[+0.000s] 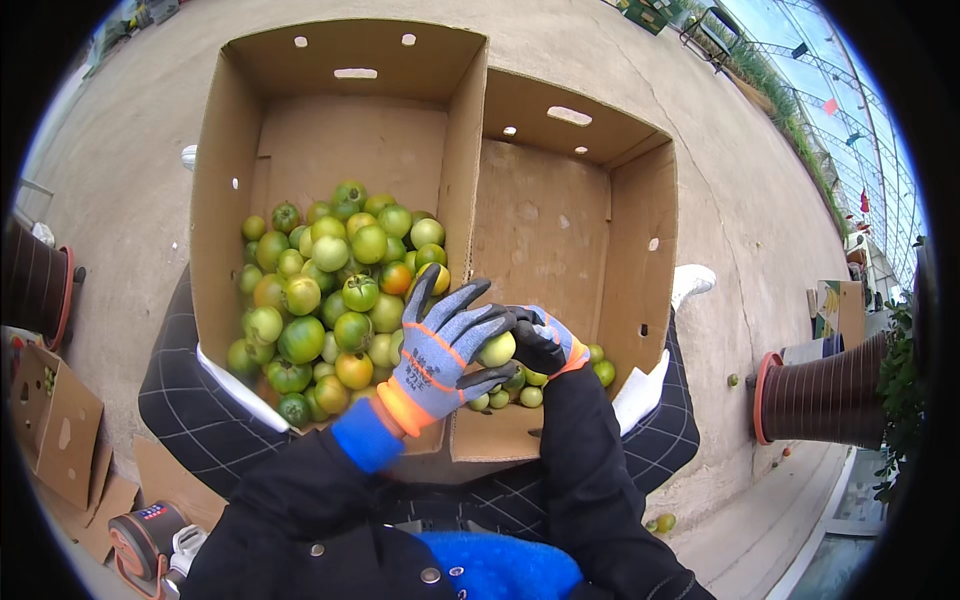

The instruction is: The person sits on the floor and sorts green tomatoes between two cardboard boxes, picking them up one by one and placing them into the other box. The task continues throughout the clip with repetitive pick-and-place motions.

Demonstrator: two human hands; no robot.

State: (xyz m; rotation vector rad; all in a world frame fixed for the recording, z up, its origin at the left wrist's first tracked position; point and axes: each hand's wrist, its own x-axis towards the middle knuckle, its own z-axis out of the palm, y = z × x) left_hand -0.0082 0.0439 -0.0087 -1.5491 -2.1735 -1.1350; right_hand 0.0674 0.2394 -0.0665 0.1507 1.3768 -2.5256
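Observation:
Two cardboard boxes lie side by side before me. The left box (352,56) holds a heap of green tomatoes (330,253), a few turning orange. In the right box (577,112) a smaller group of green tomatoes (531,396) lies at the near end, partly hidden by my hands. Over the boxes' shared wall, both gloved hands meet at one pale green tomato (496,349). My left hand (442,349) has its fingers spread, thumb and fingertips around the tomato's left side. My right hand (547,341) has its dark fingertips closed on the tomato's right side.
A plant pot (821,397) stands at the right and another pot (37,281) at the left. A loose tomato (665,522) lies on the concrete floor. At the lower left are an open cardboard box (64,427) and a lidded container (146,536). My knees flank the boxes.

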